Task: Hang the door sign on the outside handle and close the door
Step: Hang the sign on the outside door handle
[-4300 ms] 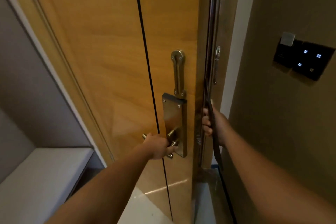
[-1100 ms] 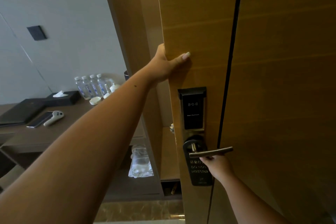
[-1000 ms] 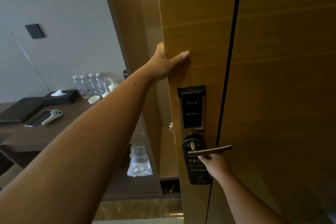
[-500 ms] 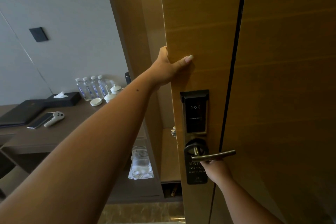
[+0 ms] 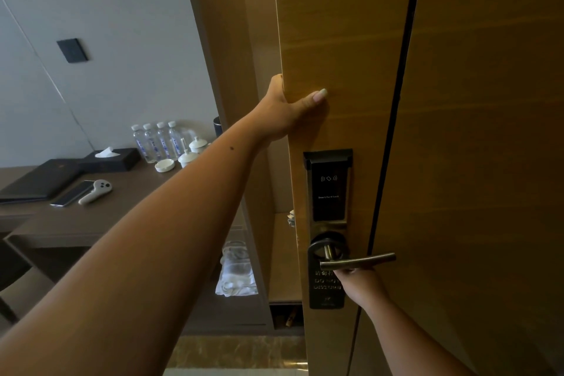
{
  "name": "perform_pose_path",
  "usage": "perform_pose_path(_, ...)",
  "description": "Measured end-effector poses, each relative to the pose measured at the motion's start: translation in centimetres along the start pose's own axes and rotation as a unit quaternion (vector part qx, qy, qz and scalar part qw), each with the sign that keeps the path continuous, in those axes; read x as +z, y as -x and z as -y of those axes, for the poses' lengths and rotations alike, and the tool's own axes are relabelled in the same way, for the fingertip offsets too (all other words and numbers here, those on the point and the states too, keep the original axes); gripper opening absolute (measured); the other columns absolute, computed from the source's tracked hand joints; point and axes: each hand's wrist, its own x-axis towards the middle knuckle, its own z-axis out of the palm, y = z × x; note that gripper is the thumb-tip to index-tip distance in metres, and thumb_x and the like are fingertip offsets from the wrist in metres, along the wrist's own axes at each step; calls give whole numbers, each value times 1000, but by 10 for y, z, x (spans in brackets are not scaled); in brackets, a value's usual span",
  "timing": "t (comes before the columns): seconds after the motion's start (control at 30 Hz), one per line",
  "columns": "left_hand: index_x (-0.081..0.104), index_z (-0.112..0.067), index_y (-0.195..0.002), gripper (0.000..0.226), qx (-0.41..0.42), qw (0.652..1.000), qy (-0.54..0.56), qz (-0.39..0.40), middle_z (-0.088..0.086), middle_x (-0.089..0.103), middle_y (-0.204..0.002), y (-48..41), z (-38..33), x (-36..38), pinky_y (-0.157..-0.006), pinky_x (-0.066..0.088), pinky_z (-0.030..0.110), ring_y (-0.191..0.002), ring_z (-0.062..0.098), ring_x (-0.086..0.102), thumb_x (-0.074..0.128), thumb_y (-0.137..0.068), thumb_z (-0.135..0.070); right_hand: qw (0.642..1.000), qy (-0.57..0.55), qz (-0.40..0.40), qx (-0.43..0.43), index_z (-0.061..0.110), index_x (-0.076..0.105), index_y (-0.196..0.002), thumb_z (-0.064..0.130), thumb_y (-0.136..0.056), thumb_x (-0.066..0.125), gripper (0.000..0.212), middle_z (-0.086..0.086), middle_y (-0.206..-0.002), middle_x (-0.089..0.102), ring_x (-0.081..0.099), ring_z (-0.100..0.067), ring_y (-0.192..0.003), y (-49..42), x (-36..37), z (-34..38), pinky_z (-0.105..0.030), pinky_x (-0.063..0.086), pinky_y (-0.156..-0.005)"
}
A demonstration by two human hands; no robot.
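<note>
The wooden door (image 5: 351, 24) stands open, its outer face toward me. A dark door sign (image 5: 323, 287) with pale lettering hangs from the shaft of the metal lever handle (image 5: 360, 260), below the black card-reader lock (image 5: 329, 186). My left hand (image 5: 290, 110) grips the door's free edge above the lock, thumb on the outer face. My right hand (image 5: 360, 282) is just under the lever, its fingers touching the sign's right side and the underside of the handle; its grip is partly hidden.
Left of the door is a brown desk (image 5: 91, 223) with several water bottles (image 5: 155, 140), white cups (image 5: 192, 152), a tissue box (image 5: 113, 159), a black folder, a phone and a white controller (image 5: 94, 191). A shelf unit with a white towel (image 5: 235, 278) stands beside the door edge.
The sign stays on the outside handle. My right hand has stayed just under the lever beside the sign. My left hand keeps its hold on the door edge. The view shifted slightly.
</note>
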Motion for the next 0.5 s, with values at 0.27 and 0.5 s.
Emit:
perform_pose_path(0.27, 18, -16, -135, 78, -27, 999, -5, -18, 4, 44, -131, -3, 3, -1, -87, 51, 31, -115, 18, 50, 70, -80, -36, 999, -25, 23, 20, 17, 50, -119, 59, -88, 43, 52, 0, -60, 49, 42, -12, -47, -2, 9, -4, -25, 32, -44)
perform_pose_path(0.5, 19, -16, -136, 84, -34, 999, -12, -26, 5, 45, -131, -2, 4, 0, -90, 50, 38, -114, 20, 51, 72, -76, -41, 992, 80, 59, 84, 19, 47, -121, 73, -75, 49, 71, 1, -88, 58, 65, -13, -62, 23, 10, -7, -19, 49, -44)
